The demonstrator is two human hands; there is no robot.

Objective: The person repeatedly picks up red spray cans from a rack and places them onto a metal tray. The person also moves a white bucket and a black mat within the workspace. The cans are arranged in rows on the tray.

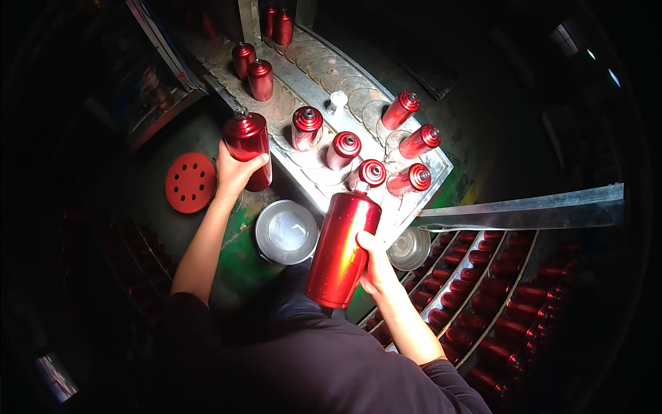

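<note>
While both hands hold red bottles, more of them wait upright on the metal tabletop (441, 165).

The left hand (234, 172) has its grip closed around a red bottle (247, 141) at the tabletop's near-left edge; the right hand (376, 265) clasps a larger red bottle (343, 248), tilted just below the tabletop's near corner. Judging by the crowded row of bottles (345, 148), each should be set down slowly, clear of its neighbours.

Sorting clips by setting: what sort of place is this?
Likely a factory work station for metal bottles. Each hand, left hand and right hand, holds a red bottle; more stand on a metal conveyor, and racks of bottles lie at right.
</note>
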